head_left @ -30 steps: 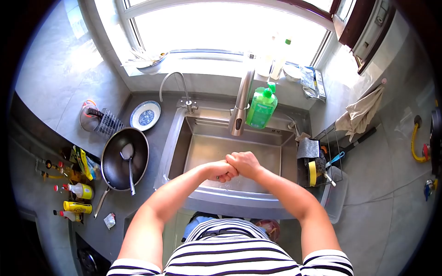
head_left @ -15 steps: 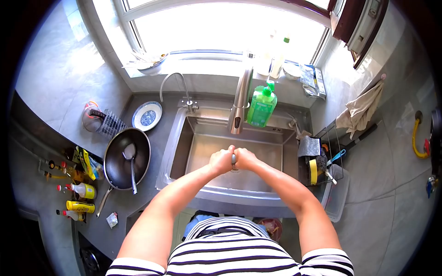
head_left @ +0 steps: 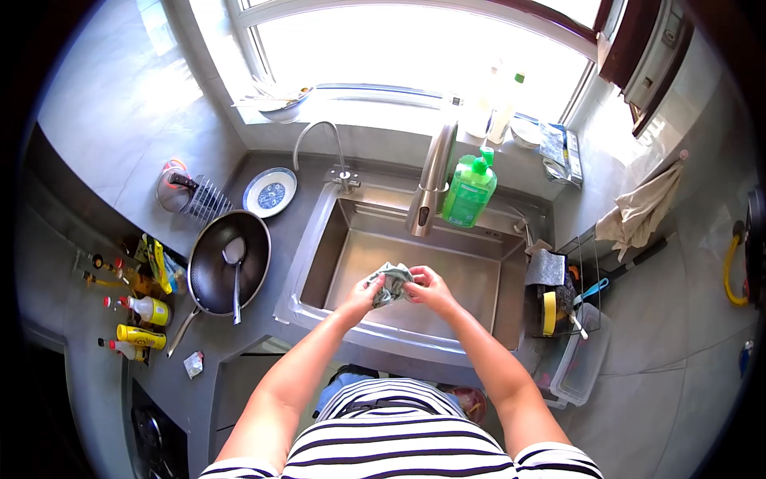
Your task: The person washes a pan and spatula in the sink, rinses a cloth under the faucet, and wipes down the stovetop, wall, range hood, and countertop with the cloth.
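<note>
A crumpled grey-green cloth (head_left: 390, 285) is held between my two hands, above the front part of the steel sink (head_left: 423, 263). My left hand (head_left: 363, 295) pinches its left side, and my right hand (head_left: 432, 289) grips its right side with bent fingers. Behind the cloth, the steel faucet (head_left: 432, 188) points down over the sink's back edge. A green soap bottle (head_left: 469, 191) stands just right of the faucet.
Left on the counter are a black wok (head_left: 215, 267) with a ladle (head_left: 235, 263), a blue-white plate (head_left: 270, 192) and several bottles (head_left: 148, 310). A rack (head_left: 586, 263) with sponge (head_left: 549, 313) and a plastic box (head_left: 581, 359) sit right. A beige rag (head_left: 642, 209) hangs on the wall.
My hands were pressed together around the mostly hidden cloth; now they are slightly apart and the cloth shows loosened between them. The view has shifted a little.
</note>
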Tool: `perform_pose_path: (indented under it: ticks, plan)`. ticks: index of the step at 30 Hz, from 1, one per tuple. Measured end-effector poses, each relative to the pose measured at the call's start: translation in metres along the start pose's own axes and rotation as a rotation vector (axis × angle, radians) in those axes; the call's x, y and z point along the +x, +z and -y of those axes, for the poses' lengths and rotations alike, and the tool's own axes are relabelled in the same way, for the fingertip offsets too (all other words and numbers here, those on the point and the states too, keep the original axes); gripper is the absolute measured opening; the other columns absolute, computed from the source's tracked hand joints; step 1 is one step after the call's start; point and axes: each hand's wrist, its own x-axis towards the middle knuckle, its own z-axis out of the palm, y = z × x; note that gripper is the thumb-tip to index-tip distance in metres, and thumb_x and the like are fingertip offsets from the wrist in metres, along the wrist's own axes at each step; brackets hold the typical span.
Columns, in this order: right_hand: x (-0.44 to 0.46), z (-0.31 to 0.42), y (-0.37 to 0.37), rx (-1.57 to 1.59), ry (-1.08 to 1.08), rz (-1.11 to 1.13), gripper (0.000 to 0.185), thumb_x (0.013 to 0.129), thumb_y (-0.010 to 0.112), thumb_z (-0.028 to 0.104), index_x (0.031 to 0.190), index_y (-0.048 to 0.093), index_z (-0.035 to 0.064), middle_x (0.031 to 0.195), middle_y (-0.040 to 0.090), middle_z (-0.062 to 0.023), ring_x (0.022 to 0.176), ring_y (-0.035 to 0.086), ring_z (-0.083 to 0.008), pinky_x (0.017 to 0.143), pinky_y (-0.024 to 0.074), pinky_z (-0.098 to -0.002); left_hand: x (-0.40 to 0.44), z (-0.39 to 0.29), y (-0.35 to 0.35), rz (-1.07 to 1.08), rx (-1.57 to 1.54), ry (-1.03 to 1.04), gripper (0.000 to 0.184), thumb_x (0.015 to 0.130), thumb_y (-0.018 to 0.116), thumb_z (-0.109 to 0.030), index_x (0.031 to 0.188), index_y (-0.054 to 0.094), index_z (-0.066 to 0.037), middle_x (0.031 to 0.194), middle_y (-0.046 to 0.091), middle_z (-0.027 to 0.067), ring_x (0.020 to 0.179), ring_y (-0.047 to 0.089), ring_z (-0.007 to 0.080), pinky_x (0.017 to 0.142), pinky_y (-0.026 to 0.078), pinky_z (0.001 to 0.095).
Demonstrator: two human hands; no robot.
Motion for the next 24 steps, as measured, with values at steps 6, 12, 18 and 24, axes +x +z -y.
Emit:
perform_pose_path:
  ticks: [6, 12, 18, 24]
  plan:
    - [-0.018, 0.013, 0.002, 0.211, -0.05, 0.172, 0.027, 0.088, 0.059, 0.008, 0.115, 0.055, 0.0097, 0.11, 0.06, -0.0029, 0.098, 0.061, -0.014, 0.084, 0.0528, -0.031, -0.03, -0.018, 0.011, 0.046, -0.317, -0.038, 0.041, 0.1, 0.051, -0.031, 0.133, 0.05, -0.008, 0.124, 0.061, 0.0068, 0.11, 0.062, 0.0183, 0.095, 0.05, 0.0362]
    - [0.001, 0.006, -0.01, 0.55, -0.046, 0.386, 0.023, 0.09, 0.053, 0.004, 0.112, 0.057, 0.0098, 0.112, 0.061, -0.0055, 0.098, 0.062, -0.0171, 0.085, 0.0519, -0.032, -0.051, -0.022, 0.013, -0.058, -0.107, 0.136, 0.037, 0.09, 0.067, -0.02, 0.123, 0.058, -0.006, 0.11, 0.065, 0.0037, 0.098, 0.064, 0.0133, 0.084, 0.052, 0.029]
    - [-0.003, 0.018, 0.007, 0.634, 0.087, 0.255, 0.031, 0.091, 0.048, 0.014, 0.121, 0.055, 0.01, 0.122, 0.057, -0.0057, 0.108, 0.057, -0.0197, 0.088, 0.048, -0.0377, -0.079, -0.015, -0.015, -0.25, -0.157, 0.103, 0.034, 0.095, 0.058, -0.025, 0.124, 0.057, -0.008, 0.107, 0.067, 0.0017, 0.093, 0.066, 0.0117, 0.083, 0.052, 0.0283]
    - [0.005, 0.023, 0.042, -0.325, -0.305, 0.537, 0.067, 0.083, 0.061, 0.019, 0.145, 0.037, 0.0133, 0.153, 0.028, -0.0101, 0.142, 0.025, -0.0266, 0.107, 0.0346, -0.0407, -0.13, -0.035, -0.011, 0.03, -0.38, 0.198, 0.04, 0.095, 0.058, -0.023, 0.132, 0.051, -0.008, 0.117, 0.063, 0.0035, 0.104, 0.062, 0.0141, 0.09, 0.05, 0.0302]
